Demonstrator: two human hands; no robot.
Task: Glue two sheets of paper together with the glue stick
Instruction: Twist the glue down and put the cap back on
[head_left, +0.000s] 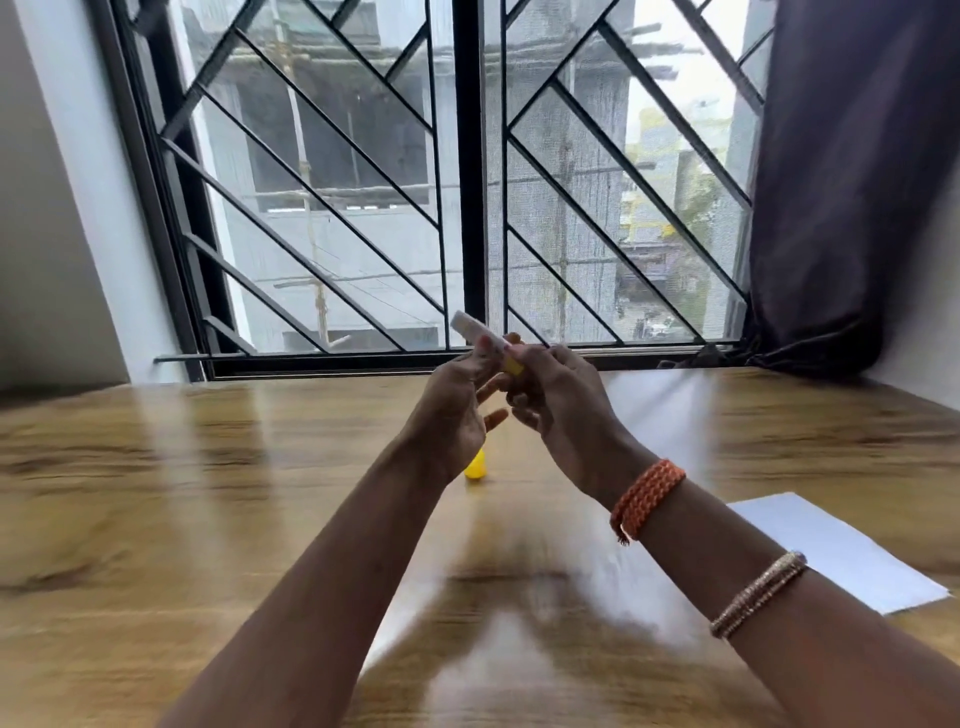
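Note:
Both hands are raised over the middle of the wooden table (156, 493). Between them is the glue stick (475, 332), a white tube with a yellow base, tilted with its white end up and to the left. My left hand (457, 410) pinches the tube's middle. My right hand (556, 400) grips the yellow base end. A small yellow cap (475, 466) stands on the table just below my left hand. A white sheet of paper (841, 551) lies flat at the right, partly hidden by my right forearm. The picture is blurred low down.
A window with a black diagonal grille (467, 182) runs along the table's far edge. A dark curtain (852, 182) hangs at the right. A white wall (47, 234) closes the left side. An orange thread band and bangles are on my right wrist.

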